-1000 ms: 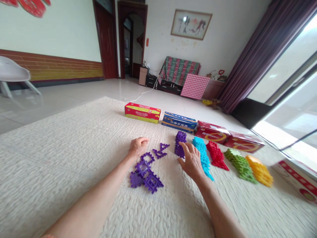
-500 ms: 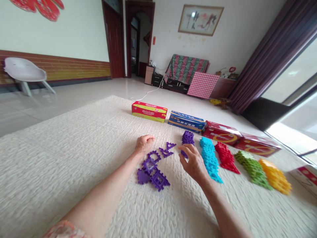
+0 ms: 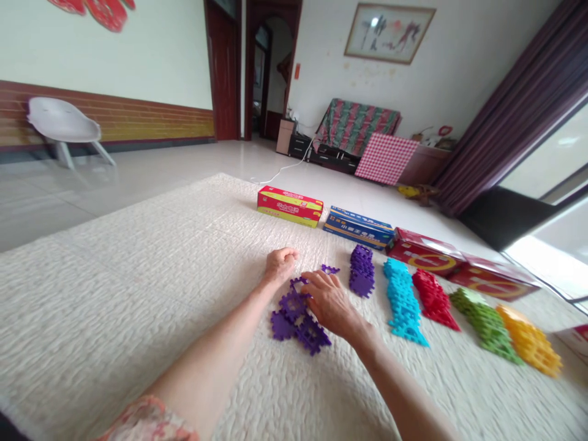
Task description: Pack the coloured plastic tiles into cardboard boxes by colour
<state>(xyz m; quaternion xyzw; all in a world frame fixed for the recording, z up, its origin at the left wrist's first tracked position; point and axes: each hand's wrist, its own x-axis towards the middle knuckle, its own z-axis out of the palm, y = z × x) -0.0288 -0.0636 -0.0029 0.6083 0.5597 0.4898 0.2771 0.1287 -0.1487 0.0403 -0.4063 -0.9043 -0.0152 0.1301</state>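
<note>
My left hand (image 3: pixel 281 264) rests on the cream quilted mat (image 3: pixel 151 288), curled into a fist; whatever it might hold is hidden. Just right of it, my right hand (image 3: pixel 328 300) reaches over a loose group of purple plastic interlocking pieces (image 3: pixel 313 335), fingers stretched and slightly bent. Its fingertips are at the upper pieces and cover part of them. A small purple triangle piece (image 3: pixel 330 269) shows beyond the knuckles. Right of that hand lies an overlapping purple row (image 3: pixel 362 272), with a light-blue row (image 3: pixel 403 300) beside it.
Red (image 3: pixel 434 299), green (image 3: pixel 486 324) and yellow (image 3: pixel 528 340) rows of pieces lie farther right. Behind the rows stand a red-and-yellow box (image 3: pixel 290 207), a blue box (image 3: pixel 358 228) and dark red boxes (image 3: pixel 425 252). A pale chair (image 3: pixel 64 122) stands at the far left.
My right hand has moved left, from beside the purple row to over the loose purple pieces. The purple row is now uncovered. My left hand stays curled; the whole view has shifted slightly.
</note>
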